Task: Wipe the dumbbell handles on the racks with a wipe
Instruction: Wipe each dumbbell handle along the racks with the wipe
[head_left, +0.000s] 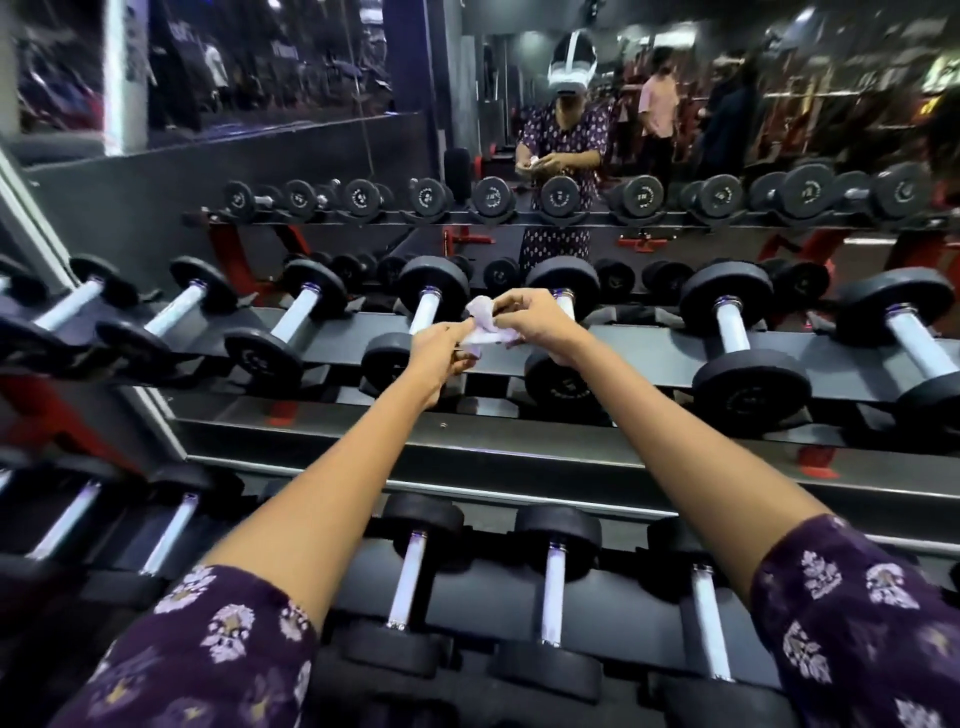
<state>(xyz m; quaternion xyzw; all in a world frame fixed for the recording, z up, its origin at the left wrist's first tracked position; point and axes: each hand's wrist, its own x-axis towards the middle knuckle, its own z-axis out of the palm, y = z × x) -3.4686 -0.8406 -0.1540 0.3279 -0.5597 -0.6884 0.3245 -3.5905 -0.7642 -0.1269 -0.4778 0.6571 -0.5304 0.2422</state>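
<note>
A crumpled white wipe (485, 325) is held between both hands above the upper rack shelf (649, 340). My left hand (441, 351) pinches its lower edge, and my right hand (530, 322) grips its top and right side. Black dumbbells with shiny silver handles lie in a row on this shelf. One handle (426, 312) shows just left of the wipe, and the handle (566, 306) behind my right hand is mostly hidden. The wipe touches no handle. A lower shelf holds more dumbbells, among them one with a handle (553, 592) between my forearms.
A mirror (727, 130) behind the rack reflects the dumbbells, me, and other people in the gym. A mirror panel edge (78, 312) slants down the left side. Red rack legs (818, 460) stand below the upper shelf.
</note>
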